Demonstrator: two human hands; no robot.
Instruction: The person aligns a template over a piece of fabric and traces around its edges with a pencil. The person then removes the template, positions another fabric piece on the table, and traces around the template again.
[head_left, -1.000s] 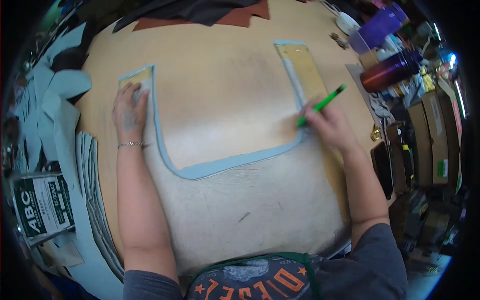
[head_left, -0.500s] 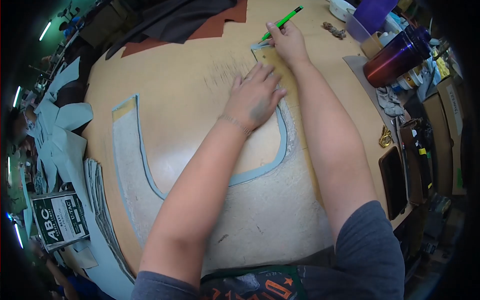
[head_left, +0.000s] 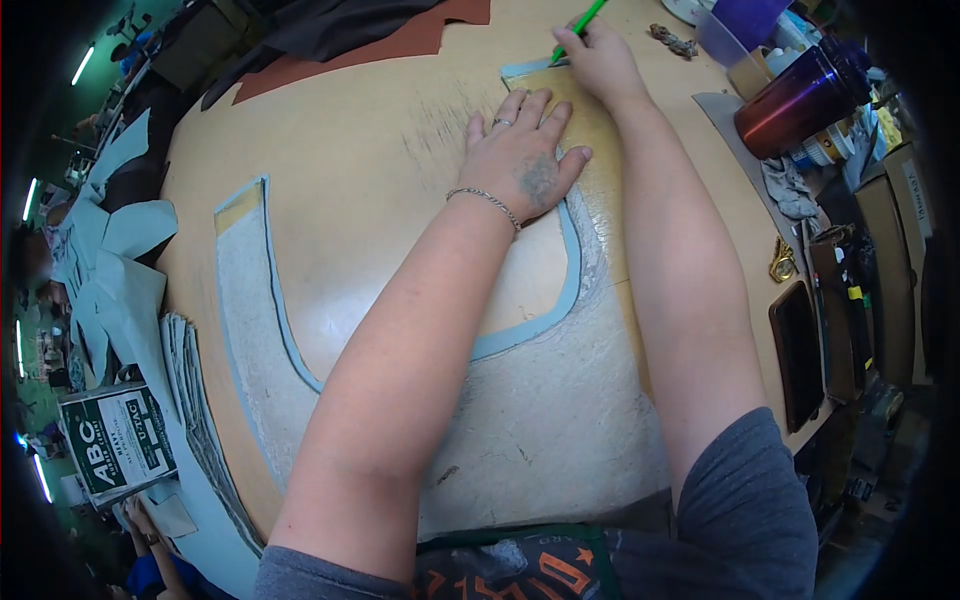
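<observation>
A large U-shaped grey and tan template lies over light blue material, whose edge shows along the template's inner curve and left side. My left hand lies flat with fingers spread across the inner edge of the template's right arm. Beyond it, my right hand is closed round a green pen. The pen's tip is at the top end of the right arm, by the blue strip there.
A dark tumbler, a phone and a gold watch are on the right. Dark and brown sheets lie at the back. Blue pieces and a green-labelled can are left. Another person's arm shows lower left.
My left hand has gone from the template's left arm to its right arm. My right hand has moved with the pen from the inner curve up to the top end. The view has shifted.
</observation>
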